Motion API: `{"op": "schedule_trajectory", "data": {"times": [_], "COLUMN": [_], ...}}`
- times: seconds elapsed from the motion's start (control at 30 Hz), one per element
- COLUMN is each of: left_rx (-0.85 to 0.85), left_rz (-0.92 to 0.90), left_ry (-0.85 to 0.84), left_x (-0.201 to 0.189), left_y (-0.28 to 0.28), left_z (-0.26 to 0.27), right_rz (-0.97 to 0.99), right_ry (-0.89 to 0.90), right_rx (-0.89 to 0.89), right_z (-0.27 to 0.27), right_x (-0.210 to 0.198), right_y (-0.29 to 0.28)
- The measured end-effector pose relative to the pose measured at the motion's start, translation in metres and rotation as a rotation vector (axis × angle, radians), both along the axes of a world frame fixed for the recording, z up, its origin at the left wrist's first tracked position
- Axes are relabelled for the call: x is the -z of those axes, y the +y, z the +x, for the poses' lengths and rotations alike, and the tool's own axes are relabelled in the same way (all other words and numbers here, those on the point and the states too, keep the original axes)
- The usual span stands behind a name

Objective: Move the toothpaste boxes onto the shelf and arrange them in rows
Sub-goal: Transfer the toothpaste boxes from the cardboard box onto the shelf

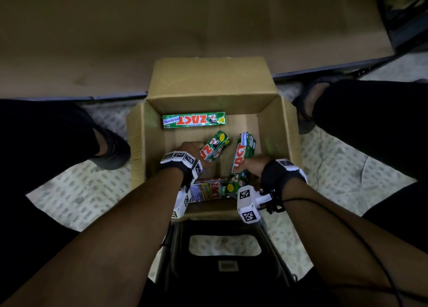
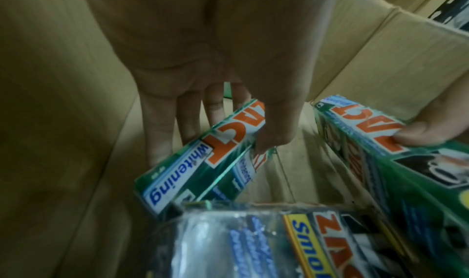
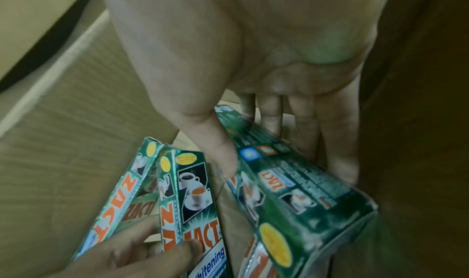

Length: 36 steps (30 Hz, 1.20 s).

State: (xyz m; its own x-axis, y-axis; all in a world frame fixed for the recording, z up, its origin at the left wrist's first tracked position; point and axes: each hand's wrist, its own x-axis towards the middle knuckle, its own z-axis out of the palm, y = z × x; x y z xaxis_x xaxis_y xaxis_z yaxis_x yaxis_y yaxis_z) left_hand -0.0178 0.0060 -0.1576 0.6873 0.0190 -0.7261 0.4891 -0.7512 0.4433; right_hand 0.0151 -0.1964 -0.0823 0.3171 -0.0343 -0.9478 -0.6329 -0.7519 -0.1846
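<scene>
Green ZACT toothpaste boxes, one pinched in each hand: left hand [image 1: 190, 148] holds a tilted box [image 1: 214, 146], right hand [image 1: 254, 165] another [image 1: 240, 161], both inside the cardboard carton [image 1: 208, 84] (a third box [image 1: 194, 120] lies flat by its far wall); shelf not identifiable, so shelving looks unstarted

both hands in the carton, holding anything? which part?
Left hand grips a green toothpaste box across its middle. Right hand grips another green box near its middle, thumb on one long face, fingers behind.
</scene>
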Motion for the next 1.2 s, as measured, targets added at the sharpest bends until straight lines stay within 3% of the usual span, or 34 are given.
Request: {"op": "schedule_trajectory", "data": {"times": [0.23, 0.33, 0.43, 0.63, 1.0, 1.2], "left_rx": [-0.058, -0.076, -0.084, -0.03, -0.245, -0.343], "left_rz": [-0.066, -0.08, -0.112, -0.005, -0.098, -0.185], "left_ry": [-0.148, -0.231, -0.195, -0.158, -0.211, -0.343], "left_x": [-0.024, -0.039, -0.055, -0.086, -0.176, -0.243], "left_y": [0.008, 0.01, 0.013, 0.015, 0.012, 0.012], "left_z": [0.0, 0.003, 0.007, 0.008, 0.009, 0.001], "right_rz": [-0.004, 0.027, 0.017, 0.026, 0.063, 0.156], "right_ry": [-0.101, -0.133, -0.184, -0.26, -0.457, -0.563], "right_rx": [-0.067, 0.008, -0.049, -0.012, -0.028, 0.017], "right_z": [0.007, 0.011, 0.013, 0.011, 0.011, 0.006], "right_x": [-0.013, -0.024, -0.035, -0.056, -0.123, -0.178], "right_y": [0.006, 0.002, 0.001, 0.001, 0.014, 0.01]}}
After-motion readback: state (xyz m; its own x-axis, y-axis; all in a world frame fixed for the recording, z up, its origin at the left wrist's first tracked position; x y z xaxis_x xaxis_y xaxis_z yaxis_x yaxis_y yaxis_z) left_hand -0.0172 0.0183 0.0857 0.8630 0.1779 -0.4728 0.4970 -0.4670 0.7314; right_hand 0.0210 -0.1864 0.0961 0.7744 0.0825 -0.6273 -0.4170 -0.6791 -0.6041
